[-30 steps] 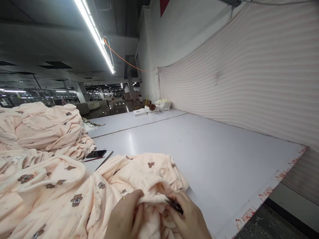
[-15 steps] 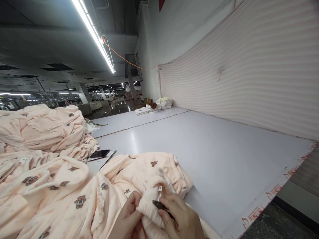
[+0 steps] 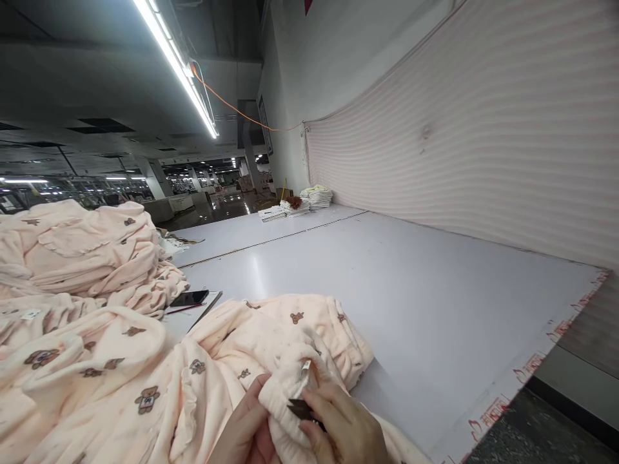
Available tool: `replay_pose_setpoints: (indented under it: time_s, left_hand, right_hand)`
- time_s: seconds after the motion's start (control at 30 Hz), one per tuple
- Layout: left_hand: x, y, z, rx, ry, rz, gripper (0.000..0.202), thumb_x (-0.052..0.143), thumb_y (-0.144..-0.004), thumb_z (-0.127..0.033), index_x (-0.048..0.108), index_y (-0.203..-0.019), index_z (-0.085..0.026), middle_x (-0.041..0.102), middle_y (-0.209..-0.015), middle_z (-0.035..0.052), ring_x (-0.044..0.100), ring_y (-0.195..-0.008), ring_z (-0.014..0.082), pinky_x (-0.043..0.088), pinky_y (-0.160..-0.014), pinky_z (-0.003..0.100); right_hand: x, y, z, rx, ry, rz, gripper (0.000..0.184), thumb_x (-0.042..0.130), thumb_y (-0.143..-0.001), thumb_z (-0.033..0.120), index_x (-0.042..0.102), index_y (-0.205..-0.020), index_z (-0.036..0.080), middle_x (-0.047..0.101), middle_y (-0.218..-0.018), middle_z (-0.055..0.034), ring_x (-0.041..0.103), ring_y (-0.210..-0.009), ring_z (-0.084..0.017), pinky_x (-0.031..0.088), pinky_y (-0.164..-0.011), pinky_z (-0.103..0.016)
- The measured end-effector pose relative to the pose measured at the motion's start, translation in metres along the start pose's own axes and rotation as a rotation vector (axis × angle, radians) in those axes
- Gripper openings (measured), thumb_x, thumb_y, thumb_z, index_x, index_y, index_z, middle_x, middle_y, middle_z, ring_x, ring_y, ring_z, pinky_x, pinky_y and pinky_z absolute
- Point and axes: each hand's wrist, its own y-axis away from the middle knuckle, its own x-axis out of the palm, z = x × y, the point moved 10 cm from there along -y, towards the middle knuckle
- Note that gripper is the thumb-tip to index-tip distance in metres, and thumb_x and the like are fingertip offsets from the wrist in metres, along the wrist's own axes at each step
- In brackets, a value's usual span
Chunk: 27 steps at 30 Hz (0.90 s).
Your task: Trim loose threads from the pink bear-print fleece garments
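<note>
Both hands meet over a peach garment (image 3: 271,332): the left hand (image 3: 247,422) is closed in a pinch on its gathered band (image 3: 282,403), and the right hand (image 3: 344,422) curls around dark snips (image 3: 300,410), fingers drawn in; whether it also grips cloth, I cannot tell. The band lies between the hands, its long axis running roughly forward, and the snips lie across it, tips toward the left hand. A white label (image 3: 305,368) pokes up just beyond the right fingertips, nearer that hand. Plush and softly creased, printed with brown bears (image 3: 296,318), the garment spreads ahead of the hands. Well left of them rises a pile of similar garments (image 3: 91,248); ahead and left lies a phone (image 3: 190,298), while the pale table (image 3: 411,309) extends forward and right.
</note>
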Motion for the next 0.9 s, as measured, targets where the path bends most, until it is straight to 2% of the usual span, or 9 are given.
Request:
replay_pose_setpoints:
  time_s: [0.27, 0.4, 0.5, 0.57, 0.67, 0.73, 0.8, 0.83, 0.9]
  left_hand:
    - [0.003, -0.001, 0.004, -0.045, -0.027, 0.006, 0.037, 0.073, -0.073, -0.029, 0.065, -0.109, -0.028, 0.075, -0.092, 0.0053, 0.068, -0.095, 0.031, 0.056, -0.076, 0.037]
    - [-0.004, -0.002, 0.004, -0.017, -0.069, -0.025, 0.035, 0.073, -0.071, -0.036, 0.067, -0.105, -0.028, 0.075, -0.088, 0.0064, 0.069, -0.09, 0.0309, 0.056, -0.071, 0.036]
    - [-0.012, -0.004, 0.006, -0.021, -0.064, -0.028, 0.038, 0.07, -0.076, -0.033, 0.065, -0.113, -0.026, 0.075, -0.089, 0.0077, 0.069, -0.093, 0.0308, 0.056, -0.075, 0.038]
    - [-0.019, -0.005, 0.005, -0.01, -0.047, -0.022, 0.042, 0.065, -0.08, -0.03, 0.06, -0.121, -0.024, 0.075, -0.097, 0.0085, 0.067, -0.1, 0.0306, 0.054, -0.084, 0.041]
    - [-0.033, -0.007, -0.002, 0.03, -0.084, -0.086, 0.045, 0.059, -0.084, -0.025, 0.053, -0.129, -0.02, 0.072, -0.11, 0.0099, 0.062, -0.11, 0.0288, 0.047, -0.097, 0.043]
    - [-0.039, -0.006, -0.008, 0.061, -0.126, -0.152, 0.045, 0.058, -0.084, -0.024, 0.054, -0.128, -0.018, 0.071, -0.111, 0.0111, 0.06, -0.113, 0.0283, 0.043, -0.101, 0.043]
    - [-0.031, -0.007, -0.007, 0.031, -0.122, -0.119, 0.044, 0.057, -0.084, -0.032, 0.056, -0.125, -0.017, 0.072, -0.109, 0.0124, 0.06, -0.114, 0.0303, 0.043, -0.1, 0.046]
    - [-0.024, -0.008, -0.004, -0.001, -0.123, -0.087, 0.044, 0.058, -0.084, -0.036, 0.058, -0.122, -0.016, 0.073, -0.106, 0.0129, 0.061, -0.112, 0.0317, 0.044, -0.098, 0.046]
    - [-0.014, -0.009, 0.001, -0.058, -0.168, -0.06, 0.044, 0.062, -0.079, -0.042, 0.064, -0.113, -0.014, 0.075, -0.096, 0.0135, 0.065, -0.102, 0.0342, 0.05, -0.089, 0.047]
  right_hand:
    - [0.0, 0.006, -0.003, -0.011, 0.052, 0.013, 0.027, 0.048, -0.09, 0.03, 0.061, -0.112, 0.021, 0.071, -0.087, -0.0066, 0.068, -0.069, -0.019, 0.055, -0.059, -0.026]
    - [0.007, 0.006, -0.004, 0.039, -0.023, 0.033, 0.026, 0.049, -0.089, 0.029, 0.063, -0.11, 0.023, 0.07, -0.084, -0.0066, 0.067, -0.07, -0.019, 0.054, -0.06, -0.025]
    - [0.005, 0.004, -0.004, 0.069, -0.033, 0.029, 0.028, 0.048, -0.09, 0.032, 0.064, -0.11, 0.023, 0.071, -0.084, -0.0074, 0.067, -0.071, -0.02, 0.055, -0.063, -0.027]
    - [-0.002, 0.006, -0.015, 0.161, -0.052, -0.01, 0.026, 0.048, -0.089, 0.03, 0.066, -0.108, 0.026, 0.071, -0.088, -0.0069, 0.068, -0.072, -0.02, 0.054, -0.064, -0.026]
    - [-0.014, 0.02, -0.051, 0.454, -0.16, -0.129, 0.024, 0.053, -0.087, 0.036, 0.064, -0.105, 0.025, 0.068, -0.098, -0.0083, 0.067, -0.085, -0.021, 0.054, -0.068, -0.025]
    - [-0.003, 0.04, -0.076, 0.688, -0.358, -0.152, 0.028, 0.056, -0.084, 0.045, 0.063, -0.099, 0.022, 0.068, -0.094, -0.0083, 0.067, -0.087, -0.022, 0.055, -0.072, -0.027]
    - [0.027, 0.061, -0.086, 0.861, -0.583, -0.089, 0.036, 0.058, -0.08, 0.055, 0.063, -0.089, 0.021, 0.069, -0.08, -0.0058, 0.068, -0.076, -0.021, 0.055, -0.067, -0.027]
    - [0.042, 0.068, -0.084, 0.893, -0.654, -0.052, 0.04, 0.058, -0.078, 0.059, 0.064, -0.085, 0.02, 0.068, -0.074, -0.0047, 0.067, -0.068, -0.02, 0.055, -0.062, -0.026]
    - [0.062, 0.078, -0.072, 0.842, -0.662, -0.023, 0.044, 0.056, -0.077, 0.062, 0.066, -0.082, 0.02, 0.068, -0.07, -0.0046, 0.064, -0.061, -0.018, 0.053, -0.058, -0.026]
